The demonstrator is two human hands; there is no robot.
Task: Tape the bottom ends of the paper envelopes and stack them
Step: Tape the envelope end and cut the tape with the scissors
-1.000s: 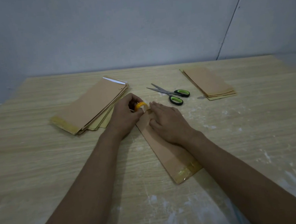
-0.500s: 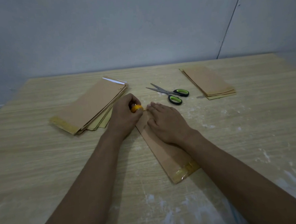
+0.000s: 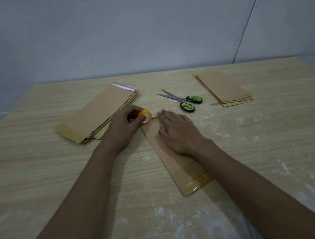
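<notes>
My left hand [image 3: 123,130] curls its fingers round the tape [image 3: 145,116]; my right hand [image 3: 178,132] lies flat on the envelope [image 3: 176,166] (far end hidden), fingers straight.

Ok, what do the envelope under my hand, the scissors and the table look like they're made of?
Envelope: matte brown kraft-looking paper, with glossy clear tape over its near end. Scissors: shiny grey blades, probably steel; black and green handles, likely plastic. Table: pale wood-grain surface, possibly laminate, smudged with white marks.
</notes>
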